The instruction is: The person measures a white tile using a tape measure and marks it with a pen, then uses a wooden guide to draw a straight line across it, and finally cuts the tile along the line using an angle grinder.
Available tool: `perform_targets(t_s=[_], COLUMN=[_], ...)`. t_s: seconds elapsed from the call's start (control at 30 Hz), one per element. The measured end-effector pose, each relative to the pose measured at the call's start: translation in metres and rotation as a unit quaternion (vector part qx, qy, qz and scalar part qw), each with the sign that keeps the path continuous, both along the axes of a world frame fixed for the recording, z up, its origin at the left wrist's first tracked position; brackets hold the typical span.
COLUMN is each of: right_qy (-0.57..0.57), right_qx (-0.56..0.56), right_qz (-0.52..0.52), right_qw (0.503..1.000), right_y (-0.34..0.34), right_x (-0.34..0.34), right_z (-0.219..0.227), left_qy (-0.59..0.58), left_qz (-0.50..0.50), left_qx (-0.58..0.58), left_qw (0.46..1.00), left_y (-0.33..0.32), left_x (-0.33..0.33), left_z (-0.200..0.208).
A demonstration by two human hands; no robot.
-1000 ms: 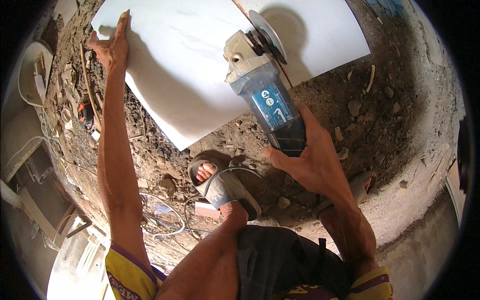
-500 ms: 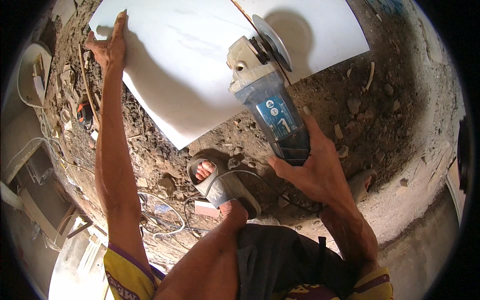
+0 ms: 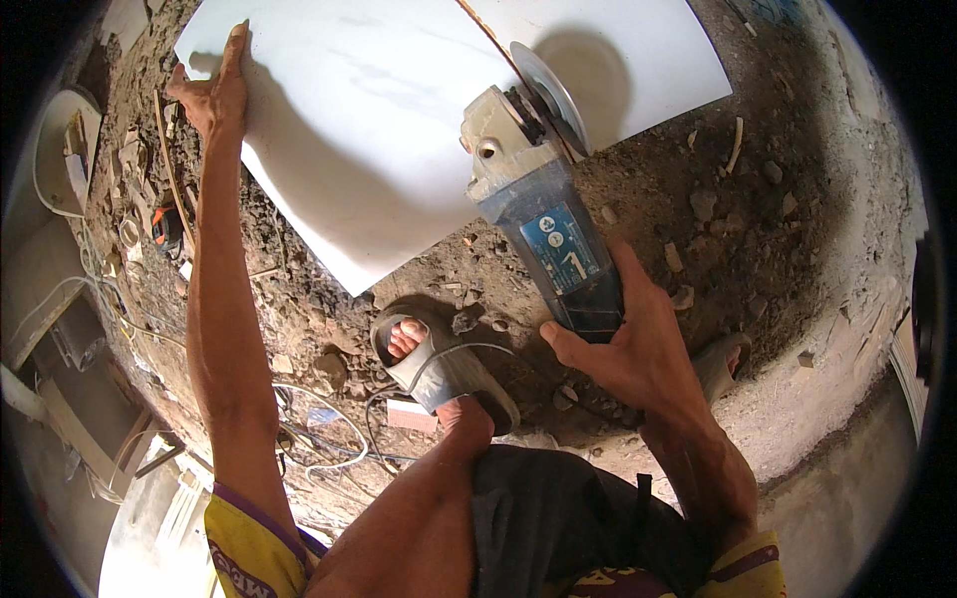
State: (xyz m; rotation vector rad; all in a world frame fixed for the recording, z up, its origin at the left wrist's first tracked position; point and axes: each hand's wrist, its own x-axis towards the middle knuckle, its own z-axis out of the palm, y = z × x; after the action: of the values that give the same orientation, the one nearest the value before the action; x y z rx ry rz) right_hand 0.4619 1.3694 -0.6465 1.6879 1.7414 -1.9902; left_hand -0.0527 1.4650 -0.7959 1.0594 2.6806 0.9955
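Note:
A large white tile [image 3: 339, 120] with faint grey streaks lies on the rough ground, and a thin brown line divides it from a white piece on the right [image 3: 658, 70]. My left hand [image 3: 214, 95] rests at the tile's left edge with thumb and forefinger spread; its other fingers are hard to see. In my right hand [image 3: 638, 334] is the rear of a blue-and-grey angle grinder [image 3: 553, 239]. The grinder's disc [image 3: 550, 98] stands on edge over the near end of the brown line. Whether the disc touches the tile, I cannot tell.
Stones and rubble [image 3: 703, 204] cover the ground around the tile. To the left lie an orange-and-black tape measure [image 3: 166, 227] and a white basin [image 3: 62, 149]. Loose cables [image 3: 339, 460] coil near my sandalled foot [image 3: 439, 369], beside a small reddish tile offcut [image 3: 411, 415].
The grinder has shifted slightly toward me and to the right along the brown line, my right hand with it. My left hand stays at the tile's edge.

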Motion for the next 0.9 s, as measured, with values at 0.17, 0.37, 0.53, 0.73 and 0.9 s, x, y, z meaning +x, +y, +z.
perform_targets(t_s=[0.17, 0.37, 0.53, 0.73, 0.9], right_qy=[0.009, 0.004, 0.001, 0.022, 0.015], right_qx=[-0.012, -0.013, -0.016, -0.007, -0.037], right_qz=[-0.018, -0.018, -0.019, -0.062, -0.037], right_qw=[1.0, 1.0, 1.0, 0.998, 0.999], right_y=[-0.009, -0.013, -0.008, 0.006, 0.01], right_x=[0.007, 0.012, 0.003, -0.01, -0.009], right_z=[0.002, 0.003, 0.003, -0.005, -0.01], left_qy=[-0.004, -0.001, -0.008, -0.024, -0.011], left_qz=[-0.011, 0.002, -0.006, 0.006, 0.002], left_qx=[0.023, -0.012, 0.021, 0.004, 0.007], left_qw=[1.0, 1.0, 1.0, 1.0, 1.0], left_y=[-0.001, 0.0, 0.0, 0.0, 0.0], left_x=[0.002, 0.002, -0.006, -0.002, -0.006], left_z=[-0.001, 0.001, -0.005, -0.003, -0.009])
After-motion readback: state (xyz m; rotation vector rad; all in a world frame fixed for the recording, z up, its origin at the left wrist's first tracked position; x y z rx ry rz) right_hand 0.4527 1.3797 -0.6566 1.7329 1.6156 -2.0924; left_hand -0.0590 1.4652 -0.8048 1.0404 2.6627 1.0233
